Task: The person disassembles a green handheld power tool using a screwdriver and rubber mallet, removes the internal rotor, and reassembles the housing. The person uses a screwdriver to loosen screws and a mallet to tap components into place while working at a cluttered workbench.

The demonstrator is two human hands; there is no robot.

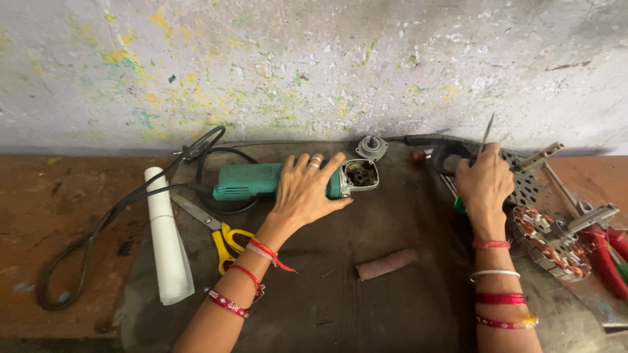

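Left hand (306, 189) flat, fingers spread over green angle grinder (261, 180) body mid-mat, pinning it steady, open gear end facing right. Right hand (483, 183) fisted round screwdriver (485, 134), tip up, clear of grinder. Removed gear head (371, 148) parked behind, near wall.

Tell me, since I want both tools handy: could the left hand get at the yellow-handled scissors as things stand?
Probably yes. The left hand lies flat on the green grinder, holding nothing, and the scissors lie uncovered on the mat just beside its forearm, with nothing between.
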